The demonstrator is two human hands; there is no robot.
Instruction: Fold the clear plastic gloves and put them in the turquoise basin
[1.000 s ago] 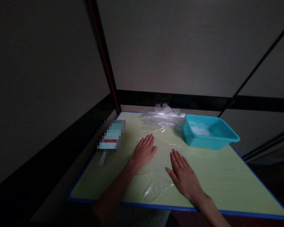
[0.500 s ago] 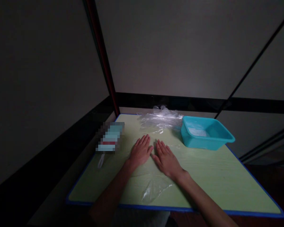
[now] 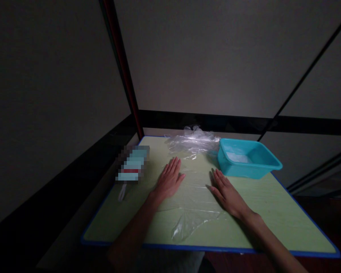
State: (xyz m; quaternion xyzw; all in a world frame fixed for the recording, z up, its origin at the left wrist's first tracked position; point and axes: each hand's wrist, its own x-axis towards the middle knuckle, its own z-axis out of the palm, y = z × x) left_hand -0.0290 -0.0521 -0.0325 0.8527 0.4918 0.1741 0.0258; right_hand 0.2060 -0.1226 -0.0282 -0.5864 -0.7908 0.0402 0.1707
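Observation:
A clear plastic bag (image 3: pixel 194 197) lies spread on the pale green table (image 3: pixel 272 212), its crumpled near end towards the front edge. My left hand (image 3: pixel 168 179) rests flat on the bag's left part, fingers stretched out and thumb apart. On the right part of the bag, my right hand (image 3: pixel 226 192) lies with its fingers extended, a little short of the turquoise basin. Neither hand grips anything. The bag's outer edges are hard to make out against the tabletop.
A pile of crumpled clear plastic bags (image 3: pixel 194 142) lies at the back of the table. The turquoise basin (image 3: pixel 241 170), with something white inside, stands at the back right. A pixelated packet (image 3: pixel 133 163) lies at the left edge, a white loop (image 3: pixel 122 192) below it.
My right hand has slid to the right, away from the left hand, and more of the smoothed plastic shows between them. My left hand has stayed nearly in place.

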